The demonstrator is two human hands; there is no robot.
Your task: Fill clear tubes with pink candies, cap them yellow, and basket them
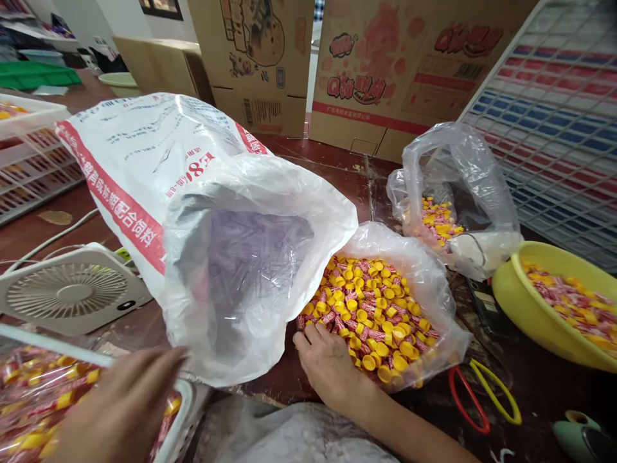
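Observation:
A clear plastic bag (pixel 448 328) lies spread open, full of small red-and-white patterned pieces with yellow caps (pixel 371 308). My right hand (pixel 328 363) rests at the near left edge of this pile, its fingers curled down; what lies under the fingertips is hidden. My left hand (pixel 120 405), smeared by motion, is over a white-rimmed basket (pixel 180 418) at lower left. More yellow-capped pieces (pixel 38 399) lie in that basket, partly under clear film. Between the hands and farther back, a large white woven sack (pixel 260 360) lies with its mouth toward me, showing a purplish-grey inside.
A white fan (pixel 72 289) stands left of the sack. On the right are a smaller plastic bag (pixel 486 167), a yellow basin (pixel 511 289) of pieces and red-and-yellow-handled scissors (pixel 467 399). Cardboard boxes (pixel 260 109) and a wire rack (pixel 554 128) stand behind.

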